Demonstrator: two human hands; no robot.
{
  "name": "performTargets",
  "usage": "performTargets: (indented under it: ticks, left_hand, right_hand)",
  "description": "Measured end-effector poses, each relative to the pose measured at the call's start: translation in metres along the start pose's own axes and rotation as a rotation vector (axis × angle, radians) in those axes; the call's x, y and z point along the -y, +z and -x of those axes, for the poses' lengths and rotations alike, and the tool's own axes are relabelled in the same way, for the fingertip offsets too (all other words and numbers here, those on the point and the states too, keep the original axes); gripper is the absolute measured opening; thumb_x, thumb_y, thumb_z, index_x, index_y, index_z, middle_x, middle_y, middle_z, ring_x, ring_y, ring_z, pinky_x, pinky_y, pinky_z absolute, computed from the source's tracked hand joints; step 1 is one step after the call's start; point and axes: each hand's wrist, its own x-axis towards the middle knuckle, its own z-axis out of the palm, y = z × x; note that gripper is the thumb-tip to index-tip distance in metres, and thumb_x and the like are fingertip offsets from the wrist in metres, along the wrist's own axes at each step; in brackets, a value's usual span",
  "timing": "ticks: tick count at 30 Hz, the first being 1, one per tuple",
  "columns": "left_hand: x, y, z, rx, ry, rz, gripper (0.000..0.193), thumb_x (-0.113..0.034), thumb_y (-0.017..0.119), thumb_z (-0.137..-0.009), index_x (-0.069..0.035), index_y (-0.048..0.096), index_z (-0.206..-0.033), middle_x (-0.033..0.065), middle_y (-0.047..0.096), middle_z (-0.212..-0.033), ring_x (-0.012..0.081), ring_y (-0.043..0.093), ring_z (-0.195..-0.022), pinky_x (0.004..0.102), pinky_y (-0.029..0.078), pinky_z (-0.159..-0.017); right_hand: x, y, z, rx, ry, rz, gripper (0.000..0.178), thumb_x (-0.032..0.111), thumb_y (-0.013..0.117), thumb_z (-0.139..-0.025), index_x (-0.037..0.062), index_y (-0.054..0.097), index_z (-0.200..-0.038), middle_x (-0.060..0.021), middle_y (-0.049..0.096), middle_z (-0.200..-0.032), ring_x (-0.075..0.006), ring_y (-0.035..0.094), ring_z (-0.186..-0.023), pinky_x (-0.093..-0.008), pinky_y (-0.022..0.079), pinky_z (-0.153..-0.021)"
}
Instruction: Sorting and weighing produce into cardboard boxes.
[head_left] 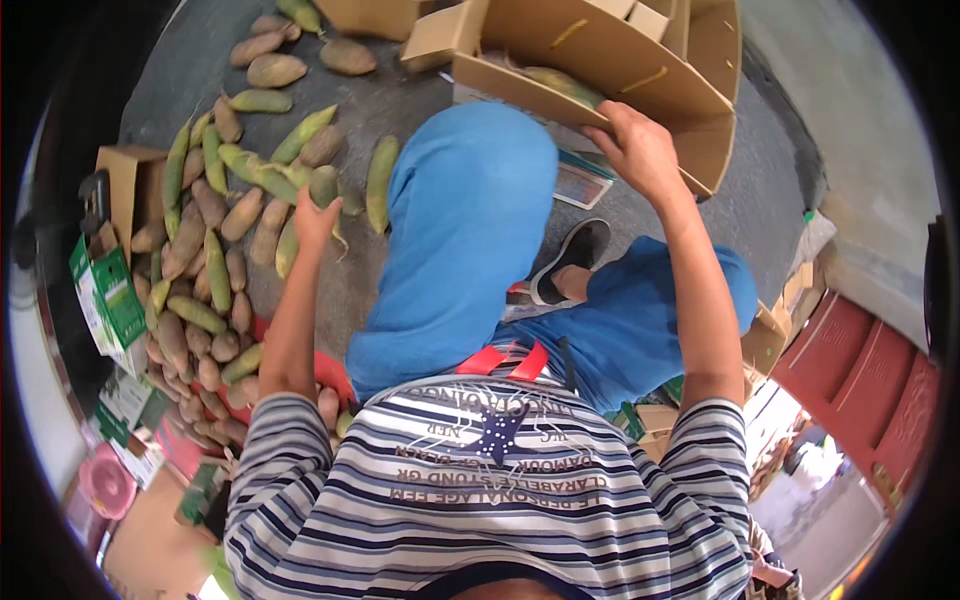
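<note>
My left hand [318,217] is reached out over the pile, its fingers closed round a green ear of corn [324,184] in its husk. More husked corn [258,172] lies right beside it. Brown, oblong tubers [268,232] are scattered among the ears. My right hand [638,150] grips the near wall of an open cardboard box [690,135], thumb outside and fingers over the edge. Inside that box, at its left end, lies corn [560,82], partly hidden by the wall.
The pile of tubers [185,240] and corn spreads down my left side. Green-and-white cartons [110,300] and a pink basin [107,480] stand beyond it. My bent knee [480,150] rises between pile and box. A red door [855,385] is at right.
</note>
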Motion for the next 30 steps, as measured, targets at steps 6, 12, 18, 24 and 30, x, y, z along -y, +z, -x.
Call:
performTargets:
  ticks: [6,12,18,24,30]
  left_hand:
    - [-0.179,-0.078,0.019,-0.314,0.399,0.637,0.046,-0.012,0.073,-0.074,0.002,0.047,-0.109,0.0104,0.053,-0.108,0.0194,0.053,-0.099,0.0317,0.043,-0.085]
    - [-0.321,-0.104,0.043,-0.345,0.845,1.022,0.042,-0.005,0.069,-0.074,0.004,0.05,-0.111,0.0158,0.052,-0.117,0.0205,0.053,-0.105,0.0332,0.045,-0.087]
    - [-0.319,-0.06,0.024,0.029,0.698,0.418,0.048,-0.026,0.065,-0.08,0.002,0.05,-0.116,0.0149,0.052,-0.119,0.021,0.05,-0.11,0.0355,0.04,-0.091]
    - [-0.276,-0.08,0.069,0.584,0.432,0.574,0.057,-0.037,0.056,-0.084,-0.001,0.043,-0.125,0.0164,0.049,-0.12,0.0247,0.045,-0.116,0.0344,0.033,-0.098]
    - [-0.273,-0.099,0.093,0.365,0.527,0.441,0.054,-0.031,0.058,-0.084,-0.001,0.044,-0.126,0.015,0.048,-0.122,0.024,0.044,-0.117,0.0332,0.034,-0.097]
  right_hand:
    - [-0.007,0.001,0.004,-0.006,0.002,-0.016,0.025,0.025,0.058,-0.081,0.0044,0.053,-0.095,-0.0128,0.06,-0.088,-0.0321,0.058,-0.083,-0.0402,0.046,-0.07]
    - [-0.008,0.004,0.006,-0.014,-0.014,-0.013,0.023,0.026,0.058,-0.08,0.0045,0.053,-0.087,-0.0133,0.06,-0.082,-0.0312,0.059,-0.079,-0.0411,0.047,-0.068]
    - [-0.008,0.004,0.004,-0.016,-0.014,-0.021,0.023,0.026,0.058,-0.081,0.0047,0.053,-0.088,-0.0139,0.06,-0.083,-0.0311,0.059,-0.08,-0.0414,0.047,-0.068]
    - [-0.007,0.003,0.006,-0.04,-0.001,-0.046,0.023,0.025,0.058,-0.081,0.0044,0.053,-0.089,-0.0139,0.06,-0.084,-0.0322,0.058,-0.081,-0.0418,0.047,-0.07]
    - [-0.005,0.001,0.003,-0.012,0.011,-0.037,0.023,0.026,0.057,-0.081,0.0041,0.053,-0.089,-0.0139,0.06,-0.086,-0.0321,0.058,-0.083,-0.0418,0.047,-0.071]
